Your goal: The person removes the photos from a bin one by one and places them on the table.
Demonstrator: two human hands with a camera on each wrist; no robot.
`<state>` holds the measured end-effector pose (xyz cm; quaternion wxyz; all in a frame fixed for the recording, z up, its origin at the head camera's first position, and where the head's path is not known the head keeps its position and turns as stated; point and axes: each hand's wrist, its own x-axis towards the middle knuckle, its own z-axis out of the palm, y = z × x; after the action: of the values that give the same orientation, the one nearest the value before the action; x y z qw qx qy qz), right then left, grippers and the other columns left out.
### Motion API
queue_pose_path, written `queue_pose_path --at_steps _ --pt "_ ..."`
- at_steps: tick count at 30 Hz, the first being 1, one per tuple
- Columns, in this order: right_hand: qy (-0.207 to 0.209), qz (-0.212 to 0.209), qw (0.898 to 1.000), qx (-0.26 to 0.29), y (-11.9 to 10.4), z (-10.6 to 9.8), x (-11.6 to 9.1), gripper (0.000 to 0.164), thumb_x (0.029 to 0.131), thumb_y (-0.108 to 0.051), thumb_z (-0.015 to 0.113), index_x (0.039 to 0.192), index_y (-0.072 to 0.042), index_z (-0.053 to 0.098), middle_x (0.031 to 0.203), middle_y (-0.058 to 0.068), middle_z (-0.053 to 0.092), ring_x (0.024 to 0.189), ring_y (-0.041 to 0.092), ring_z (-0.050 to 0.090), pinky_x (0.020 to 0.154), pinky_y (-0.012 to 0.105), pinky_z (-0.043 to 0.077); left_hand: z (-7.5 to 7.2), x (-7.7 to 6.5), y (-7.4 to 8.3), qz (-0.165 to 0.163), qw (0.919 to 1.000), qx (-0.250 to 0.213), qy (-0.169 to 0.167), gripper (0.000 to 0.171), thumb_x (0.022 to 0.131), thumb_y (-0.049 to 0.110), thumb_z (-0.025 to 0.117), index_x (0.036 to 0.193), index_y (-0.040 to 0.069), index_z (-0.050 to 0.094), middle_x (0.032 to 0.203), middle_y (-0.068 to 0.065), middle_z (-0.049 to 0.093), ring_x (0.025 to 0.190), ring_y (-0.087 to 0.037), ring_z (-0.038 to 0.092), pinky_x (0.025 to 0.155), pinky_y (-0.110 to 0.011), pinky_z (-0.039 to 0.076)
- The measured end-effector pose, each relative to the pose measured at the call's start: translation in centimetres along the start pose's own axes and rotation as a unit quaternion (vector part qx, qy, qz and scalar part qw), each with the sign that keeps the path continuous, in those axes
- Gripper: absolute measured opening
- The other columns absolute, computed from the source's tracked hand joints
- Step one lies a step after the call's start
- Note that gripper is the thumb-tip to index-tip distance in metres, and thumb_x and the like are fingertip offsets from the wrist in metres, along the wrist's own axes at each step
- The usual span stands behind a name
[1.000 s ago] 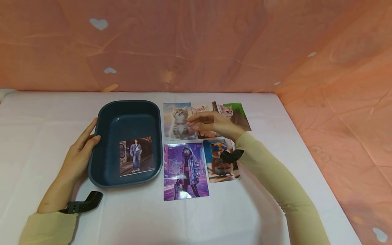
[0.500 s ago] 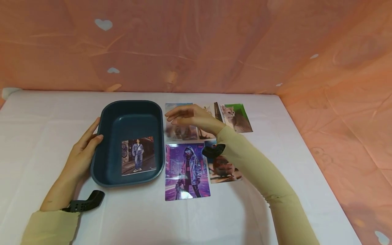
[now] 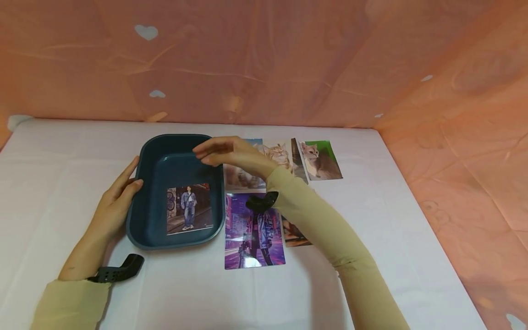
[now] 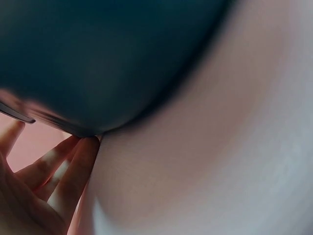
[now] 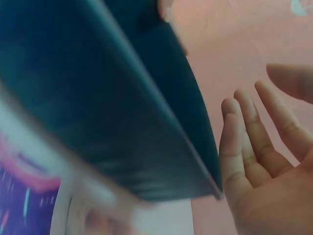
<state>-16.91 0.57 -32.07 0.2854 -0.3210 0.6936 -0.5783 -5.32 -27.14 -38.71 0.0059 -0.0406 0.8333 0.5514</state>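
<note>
A deep dark-blue rectangular tray (image 3: 181, 170) stands on the white-covered table, with a photo of a person in denim (image 3: 189, 210) lying flat inside. My left hand (image 3: 117, 201) holds the tray's left side, thumb at the rim; in the left wrist view its fingers (image 4: 74, 181) meet the outer wall. My right hand (image 3: 228, 152) hovers over the tray's far right rim, fingers extended together and nothing in them. The right wrist view shows its bare palm (image 5: 274, 196). Right of the tray, a grey kitten photo (image 3: 244, 179) is partly covered by that hand.
An orange tabby photo (image 3: 278, 155) and a cat photo with green background (image 3: 323, 160) lie at the back. Nearer are a purple hooded-figure print (image 3: 255, 243) and another picture (image 3: 294, 234) mostly under the right sleeve. An orange curtain (image 3: 264, 64) hangs behind.
My right hand has moved left from above the cat photos to the tray's far right rim. The left hand keeps its place on the tray; the camera view has shifted slightly.
</note>
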Motion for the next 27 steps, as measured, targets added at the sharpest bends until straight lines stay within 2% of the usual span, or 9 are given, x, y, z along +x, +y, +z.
queue_pose_path --at_steps 6,13,18,22,27 --pt "0.010 0.007 1.000 0.018 -0.2 1.2 1.3 0.036 0.094 -0.010 0.059 0.129 -0.003 0.059 0.129 0.018 0.059 0.117 0.030 0.056 0.099 0.049 0.043 0.2 0.0 0.0 -0.001 1.0000 -0.001 -0.001 0.053 0.102 0.041 0.040 0.149 0.047 0.017 0.156 -0.021 0.022 0.138 -0.043 0.025 0.105 -0.066 0.022" --pt "0.010 0.042 0.999 0.003 -0.4 2.7 2.8 0.034 0.094 -0.010 0.060 0.127 -0.003 0.060 0.126 0.012 0.062 0.111 0.018 0.060 0.096 0.039 0.047 0.3 0.2 0.2 0.001 0.9999 -0.010 -0.002 0.053 0.102 0.041 0.040 0.149 0.047 0.017 0.156 -0.023 0.021 0.137 -0.047 0.023 0.103 -0.070 0.021" --pt "0.000 0.052 0.999 -0.001 -0.2 3.5 3.4 0.035 0.094 -0.011 0.059 0.128 -0.003 0.059 0.127 0.012 0.062 0.109 0.013 0.061 0.094 0.034 0.048 0.5 0.2 0.2 0.006 1.0000 -0.004 -0.001 0.053 0.102 0.040 0.040 0.149 0.047 0.017 0.155 -0.023 0.023 0.136 -0.045 0.026 0.103 -0.069 0.023" --pt "0.008 0.059 0.998 -0.001 0.2 4.0 3.7 0.033 0.094 -0.012 0.060 0.126 -0.004 0.061 0.124 0.010 0.064 0.105 0.011 0.061 0.094 0.035 0.048 0.6 0.2 0.3 0.008 1.0000 0.005 -0.001 0.053 0.102 0.040 0.040 0.149 0.047 0.017 0.155 -0.021 0.026 0.134 -0.041 0.029 0.102 -0.066 0.027" --pt "0.019 0.075 0.997 -0.024 0.6 4.4 3.9 0.030 0.093 -0.014 0.061 0.123 -0.007 0.065 0.121 0.010 0.066 0.102 0.013 0.062 0.092 0.036 0.049 0.8 0.2 0.3 0.008 1.0000 0.005 0.000 0.053 0.102 0.040 0.040 0.149 0.047 0.017 0.153 -0.024 0.028 0.133 -0.044 0.030 0.102 -0.066 0.026"
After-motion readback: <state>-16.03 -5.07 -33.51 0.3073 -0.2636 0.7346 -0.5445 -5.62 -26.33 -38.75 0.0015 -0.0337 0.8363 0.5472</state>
